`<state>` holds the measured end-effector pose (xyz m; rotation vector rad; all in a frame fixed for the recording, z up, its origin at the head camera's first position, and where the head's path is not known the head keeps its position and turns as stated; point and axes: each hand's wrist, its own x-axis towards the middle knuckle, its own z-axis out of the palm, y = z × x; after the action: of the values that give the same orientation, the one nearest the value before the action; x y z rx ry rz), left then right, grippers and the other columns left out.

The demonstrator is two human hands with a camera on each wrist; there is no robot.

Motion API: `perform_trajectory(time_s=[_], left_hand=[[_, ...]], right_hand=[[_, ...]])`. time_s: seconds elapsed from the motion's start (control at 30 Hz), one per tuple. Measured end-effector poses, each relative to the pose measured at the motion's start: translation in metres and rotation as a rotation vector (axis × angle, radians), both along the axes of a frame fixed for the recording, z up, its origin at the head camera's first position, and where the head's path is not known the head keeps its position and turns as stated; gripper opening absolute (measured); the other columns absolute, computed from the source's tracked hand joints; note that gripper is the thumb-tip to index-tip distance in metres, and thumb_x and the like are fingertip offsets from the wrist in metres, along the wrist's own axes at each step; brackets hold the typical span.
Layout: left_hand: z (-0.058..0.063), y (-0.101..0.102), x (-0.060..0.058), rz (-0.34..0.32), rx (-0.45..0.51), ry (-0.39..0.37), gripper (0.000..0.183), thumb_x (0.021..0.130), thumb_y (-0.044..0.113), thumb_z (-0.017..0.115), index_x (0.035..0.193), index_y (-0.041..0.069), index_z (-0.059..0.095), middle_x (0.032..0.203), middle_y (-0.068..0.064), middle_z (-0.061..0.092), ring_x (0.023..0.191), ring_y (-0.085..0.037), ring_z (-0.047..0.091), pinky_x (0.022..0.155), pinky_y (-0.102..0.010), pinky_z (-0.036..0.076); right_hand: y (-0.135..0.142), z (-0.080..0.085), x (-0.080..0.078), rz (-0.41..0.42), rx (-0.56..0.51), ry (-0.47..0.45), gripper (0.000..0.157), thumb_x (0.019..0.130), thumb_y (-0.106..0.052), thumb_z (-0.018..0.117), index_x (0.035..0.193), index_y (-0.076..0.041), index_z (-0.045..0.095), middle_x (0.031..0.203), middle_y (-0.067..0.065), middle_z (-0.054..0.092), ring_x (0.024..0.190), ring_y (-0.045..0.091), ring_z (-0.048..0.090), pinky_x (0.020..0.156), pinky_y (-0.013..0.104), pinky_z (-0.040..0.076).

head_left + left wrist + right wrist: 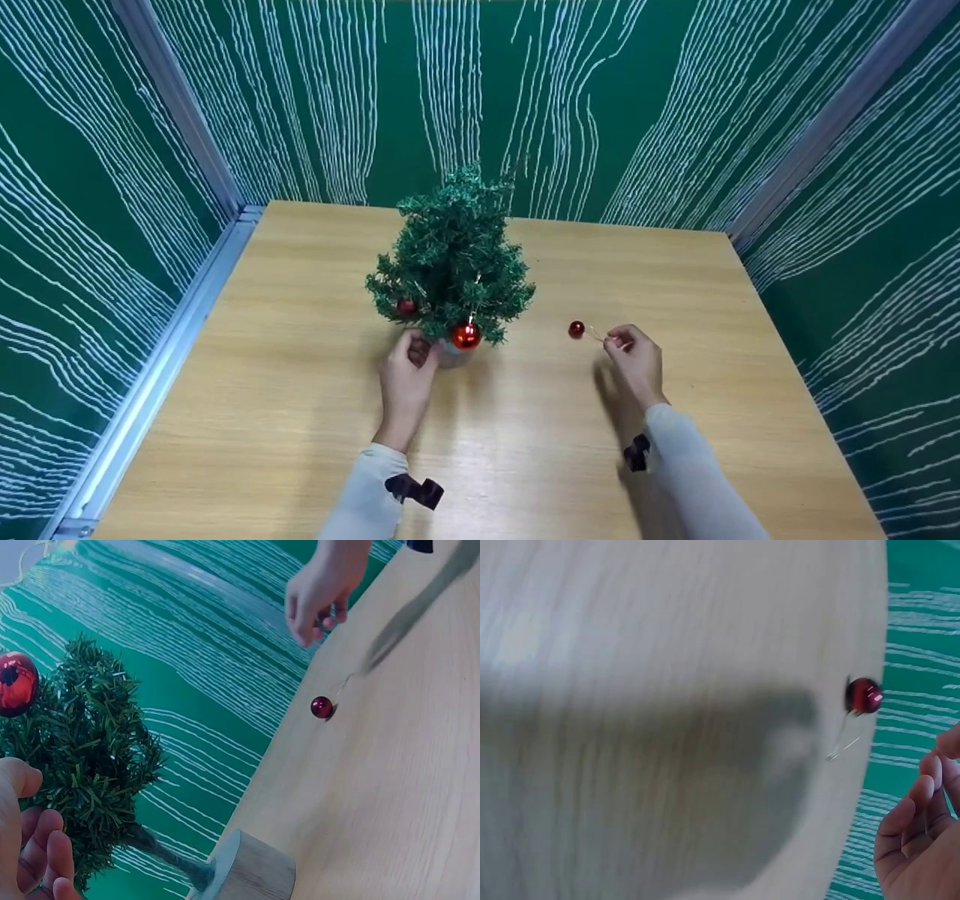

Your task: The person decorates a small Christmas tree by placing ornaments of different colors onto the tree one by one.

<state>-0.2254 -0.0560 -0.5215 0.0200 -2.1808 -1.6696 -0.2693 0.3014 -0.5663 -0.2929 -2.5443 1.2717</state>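
Note:
A small green artificial Christmas tree [450, 262] stands on a round base [259, 870]. A shiny red bauble [466, 335] hangs at its front and a darker red bauble [406, 306] at its left. Beside the lower branches is my left hand [407, 375], its fingers bent loosely and the thumb apart in the left wrist view; whether it touches the branches is unclear. A third, small red bauble [865, 696] lies on the table with its thin loop. My right hand [636, 364] hovers just above and right of that loop, fingers loosely curled, apart from it in both wrist views.
The wooden table [300, 285] is bounded at the back and sides by green panels [652, 67] with white wavy lines. A metal rail [172, 315] runs along the left edge. Both sleeves carry dark wrist straps.

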Motion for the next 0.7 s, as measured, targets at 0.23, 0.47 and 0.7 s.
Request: perform_trajectory(time_s=[0.23, 0.47, 0.7], left_hand=[[0.001, 0.002, -0.001, 0.001, 0.010, 0.008, 0.015, 0.083, 0.004, 0.074, 0.093, 0.003, 0.063, 0.076, -0.008, 0.061, 0.069, -0.017, 0.056, 0.063, -0.026, 0.048], [0.002, 0.004, -0.002, -0.005, 0.000, -0.003, 0.017, 0.084, 0.009, 0.076, 0.093, 0.004, 0.063, 0.076, -0.007, 0.060, 0.067, -0.016, 0.054, 0.061, -0.026, 0.047], [0.000, 0.003, -0.001, -0.030, 0.004, -0.018, 0.017, 0.085, 0.013, 0.076, 0.093, 0.005, 0.062, 0.075, -0.004, 0.059, 0.066, -0.015, 0.054, 0.059, -0.025, 0.048]], right_hand=[[0.003, -0.015, -0.008, 0.020, -0.025, -0.093, 0.017, 0.090, -0.008, 0.064, 0.105, -0.002, 0.067, 0.086, 0.008, 0.063, 0.072, 0.015, 0.055, 0.057, 0.019, 0.045], [-0.006, -0.024, -0.020, 0.041, -0.007, -0.131, 0.017, 0.091, -0.016, 0.066, 0.104, -0.006, 0.066, 0.086, 0.007, 0.062, 0.074, 0.015, 0.055, 0.060, 0.021, 0.045], [-0.014, -0.027, -0.031, 0.008, 0.018, -0.184, 0.022, 0.091, -0.028, 0.065, 0.107, -0.012, 0.065, 0.092, 0.005, 0.064, 0.078, 0.018, 0.059, 0.065, 0.027, 0.046]])
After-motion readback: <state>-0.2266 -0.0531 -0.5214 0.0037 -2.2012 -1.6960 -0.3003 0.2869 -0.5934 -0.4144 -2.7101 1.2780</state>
